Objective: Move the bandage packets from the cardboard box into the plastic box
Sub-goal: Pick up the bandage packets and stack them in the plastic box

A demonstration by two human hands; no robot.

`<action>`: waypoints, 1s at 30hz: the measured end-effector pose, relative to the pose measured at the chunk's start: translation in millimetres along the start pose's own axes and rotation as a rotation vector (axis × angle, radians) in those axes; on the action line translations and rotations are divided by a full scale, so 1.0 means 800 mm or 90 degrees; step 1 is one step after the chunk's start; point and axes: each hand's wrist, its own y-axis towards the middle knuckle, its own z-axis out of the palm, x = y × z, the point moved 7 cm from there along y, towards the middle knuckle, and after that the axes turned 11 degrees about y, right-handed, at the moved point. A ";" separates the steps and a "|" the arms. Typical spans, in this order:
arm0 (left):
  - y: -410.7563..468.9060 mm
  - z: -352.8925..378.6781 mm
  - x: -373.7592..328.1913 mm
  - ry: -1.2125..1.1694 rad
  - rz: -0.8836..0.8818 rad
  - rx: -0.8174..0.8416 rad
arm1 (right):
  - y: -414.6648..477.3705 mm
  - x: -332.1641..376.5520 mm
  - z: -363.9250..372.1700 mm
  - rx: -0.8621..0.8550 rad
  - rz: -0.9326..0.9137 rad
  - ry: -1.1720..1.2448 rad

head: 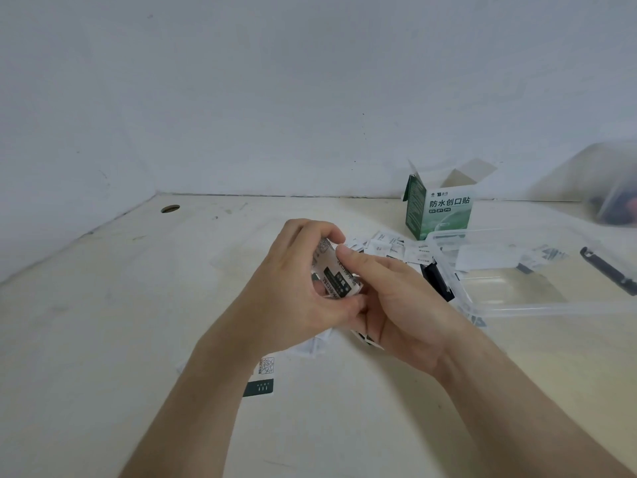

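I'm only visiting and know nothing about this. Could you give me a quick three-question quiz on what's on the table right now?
1. True or false: the green cardboard box stands upright with its top flaps open.
2. What do the left hand and right hand hold together? A) a stack of bandage packets B) a pair of scissors C) a roll of tape
3. Fill in: the clear plastic box sits on the person's ____ side.

Key: 1 true; 2 A; 3 right.
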 end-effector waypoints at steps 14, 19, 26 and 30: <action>0.004 -0.002 0.011 -0.576 -0.083 0.135 | -0.009 -0.004 0.019 0.107 0.084 0.181; 0.003 -0.008 -0.001 -0.682 0.027 0.194 | -0.014 -0.005 0.028 0.164 0.113 0.203; 0.005 -0.014 0.011 -0.634 -0.048 0.099 | -0.013 -0.003 0.022 0.085 0.091 0.123; 0.003 -0.021 0.025 -0.559 -0.100 0.078 | -0.010 -0.003 0.011 0.035 0.063 -0.026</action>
